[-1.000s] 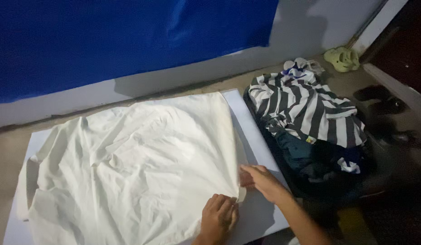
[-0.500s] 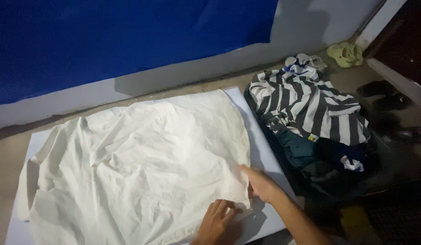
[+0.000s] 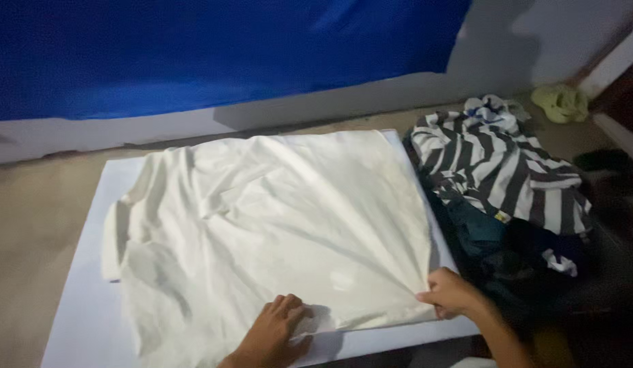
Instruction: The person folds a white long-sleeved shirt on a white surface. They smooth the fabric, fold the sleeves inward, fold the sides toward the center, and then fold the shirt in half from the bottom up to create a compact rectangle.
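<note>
I'm looking down at a cream-white shirt (image 3: 275,232) spread out on a flat white board (image 3: 78,272) that lies on the floor. My left hand (image 3: 275,330) rests flat on the shirt's near hem, fingers spread, pressing the cloth down. My right hand (image 3: 449,293) has its grip pinched on the near right corner of the shirt, with creases running from that corner up across the fabric. I judge the step in hand to be smoothing and squaring the shirt on the board. The cloth is still wrinkled, mostly toward the left sleeve, so more flattening looks needed. To the right, just beside the board, sits a pile of clothes (image 3: 507,204) topped by a black-and-white striped shirt (image 3: 497,160).
</note>
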